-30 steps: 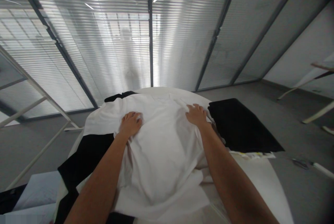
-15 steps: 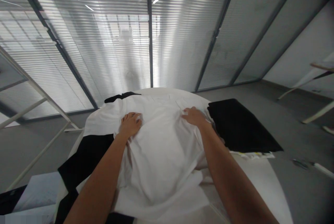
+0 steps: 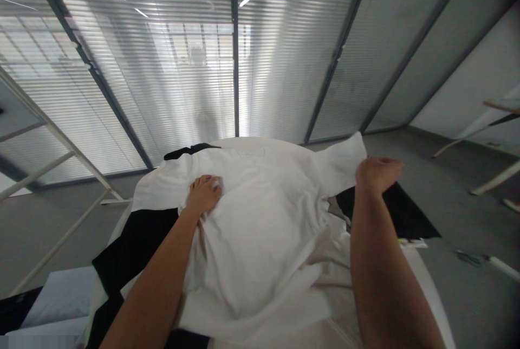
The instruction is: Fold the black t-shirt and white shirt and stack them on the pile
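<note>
A white T-shirt (image 3: 260, 219) lies spread over a round white table (image 3: 422, 289). My left hand (image 3: 204, 194) rests on the shirt's left part, fingers bent and pressing the cloth down. My right hand (image 3: 377, 171) is closed on the shirt's right sleeve and holds it lifted out to the right, above a black garment (image 3: 402, 213). Another black garment (image 3: 138, 240) lies under the shirt on the left.
A white metal frame (image 3: 49, 170) stands at the left. Glass walls with blinds rise behind the table. Grey floor surrounds it, with scissors (image 3: 467, 256) and a white stick (image 3: 501, 266) on it at right. Table legs (image 3: 491, 178) show at far right. Light cloth (image 3: 57, 300) lies low left.
My right hand has left the shirt's chest, gripped the right sleeve and pulled it up and out to the right. My left hand has stayed in place.
</note>
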Tool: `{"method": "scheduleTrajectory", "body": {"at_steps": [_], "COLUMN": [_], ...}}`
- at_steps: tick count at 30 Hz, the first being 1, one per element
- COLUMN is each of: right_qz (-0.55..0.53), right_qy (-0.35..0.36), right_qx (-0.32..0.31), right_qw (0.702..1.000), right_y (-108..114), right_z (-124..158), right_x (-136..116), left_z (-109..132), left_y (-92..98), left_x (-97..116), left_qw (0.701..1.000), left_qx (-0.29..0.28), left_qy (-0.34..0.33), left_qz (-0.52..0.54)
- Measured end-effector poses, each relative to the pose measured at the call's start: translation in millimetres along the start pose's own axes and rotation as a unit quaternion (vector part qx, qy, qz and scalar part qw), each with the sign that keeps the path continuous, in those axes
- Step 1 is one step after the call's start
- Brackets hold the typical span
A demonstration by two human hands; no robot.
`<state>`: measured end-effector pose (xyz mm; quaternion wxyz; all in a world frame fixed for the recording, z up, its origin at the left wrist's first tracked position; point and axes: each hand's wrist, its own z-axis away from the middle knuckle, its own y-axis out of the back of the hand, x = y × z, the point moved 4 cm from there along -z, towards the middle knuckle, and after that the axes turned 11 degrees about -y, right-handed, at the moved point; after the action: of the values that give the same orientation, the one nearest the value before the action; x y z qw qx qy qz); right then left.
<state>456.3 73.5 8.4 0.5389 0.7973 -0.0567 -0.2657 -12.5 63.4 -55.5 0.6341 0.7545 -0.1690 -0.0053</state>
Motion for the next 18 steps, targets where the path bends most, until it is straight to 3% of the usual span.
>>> {"method": "scheduleTrajectory", "body": {"at_steps": [3, 5, 8, 12, 15, 18], "right_qz": [-0.076, -0.146, -0.184, -0.135, -0.056, 0.036], "right_qy": [-0.148, -0.151, -0.003, 0.114, 0.196, 0.234], "right_qx": [0.151, 0.220, 0.161, 0.025, -0.039, -0.097], "right_qw": [0.975, 0.953, 0.970, 0.984, 0.978, 0.967], "right_y": [18.9, 28.4, 22.9, -22.8, -66.1, -98.3], "right_z": [15.7, 26.7, 40.0, 79.4, 118.8, 142.7], "right_x": [-5.1, -30.8, -92.4, -156.7, -179.7, -181.8], "left_z": [0.0, -0.1, -0.1, 0.5, 1.2, 2.0], "left_y": [-0.5, -1.4, -2.2, -1.3, 0.9, 4.2], "left_x": [-0.1, -0.7, -1.4, 0.1, 4.0, 8.5], "left_qw": [1.000, 1.000, 1.000, 1.000, 1.000, 0.999], "left_qx": [0.005, 0.007, 0.009, 0.009, 0.004, -0.002], "left_qy": [-0.003, -0.007, -0.010, -0.012, -0.014, -0.015], "left_qz": [-0.001, 0.000, -0.001, -0.007, -0.020, -0.036]}}
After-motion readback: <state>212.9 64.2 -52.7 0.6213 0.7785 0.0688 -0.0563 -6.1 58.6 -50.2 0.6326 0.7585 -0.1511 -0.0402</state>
